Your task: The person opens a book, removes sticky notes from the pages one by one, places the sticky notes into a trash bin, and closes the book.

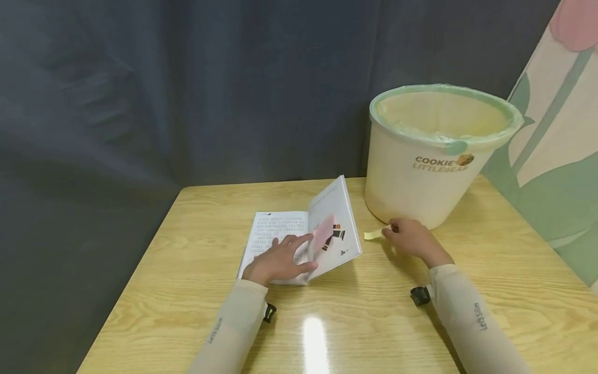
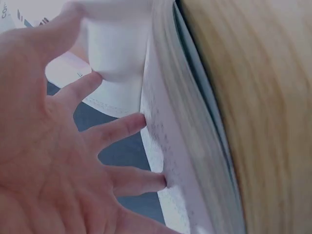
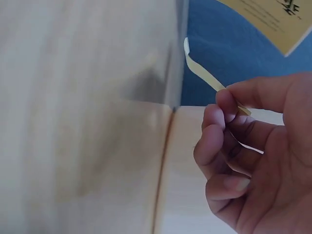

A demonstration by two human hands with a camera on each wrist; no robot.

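Observation:
An open book (image 1: pixel 280 222) lies on the table, its right-hand part (image 1: pixel 348 218) raised at a slant and showing a pink and black picture. My left hand (image 1: pixel 282 258) is on the book with fingers spread, fingertips touching the pages near the fold. In the left wrist view the same hand (image 2: pixel 63 141) has its fingertips against a printed page (image 2: pixel 163 131). To the right of the book, my right hand (image 1: pixel 411 239) pinches a narrow pale-yellow paper strip (image 1: pixel 373 235) between thumb and finger. The strip (image 3: pixel 207 75) looks slightly curled in the right wrist view.
Behind my right hand stands a large cream bin (image 1: pixel 416 192) with a green rim and a clear liner. The wooden table (image 1: pixel 187 249) meets a dark curtain (image 1: pixel 280 93) at the back. A wall with a painted flower (image 1: pixel 570 104) is on the right.

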